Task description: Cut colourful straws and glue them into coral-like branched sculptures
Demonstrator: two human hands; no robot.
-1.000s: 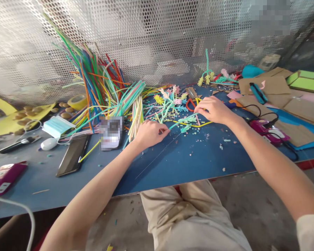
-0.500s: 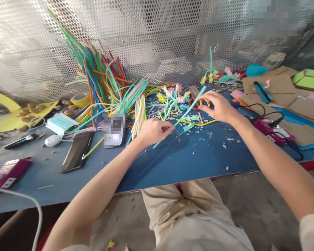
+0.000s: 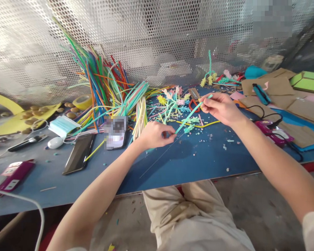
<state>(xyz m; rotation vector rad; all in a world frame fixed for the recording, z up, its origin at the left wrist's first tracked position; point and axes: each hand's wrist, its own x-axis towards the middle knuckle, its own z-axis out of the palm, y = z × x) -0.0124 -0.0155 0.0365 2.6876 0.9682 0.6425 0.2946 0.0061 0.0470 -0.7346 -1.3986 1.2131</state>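
My left hand (image 3: 155,134) is closed in a pinch on the lower end of a teal straw (image 3: 191,115), just above the blue table (image 3: 199,157). My right hand (image 3: 219,108) pinches the upper end of the same straw, so it runs slanted between both hands. A thin wire (image 3: 159,157) lies on the table below my left hand. Just behind the straw sit several small pastel branch shapes cut from straws (image 3: 174,101) and red scissors (image 3: 193,104).
A big bundle of coloured straws (image 3: 104,87) leans on the perforated metal wall (image 3: 146,35). At the left lie a phone (image 3: 79,153), a face mask (image 3: 64,125), a white mouse (image 3: 55,142) and yellow tape (image 3: 81,102). Cardboard sheets (image 3: 272,87) and a purple glue gun (image 3: 276,132) lie to the right.
My right hand lifted off the table, took the upper end of the teal straw and closed on it. The left hand stayed pinched on the lower end. The view shifted slightly.
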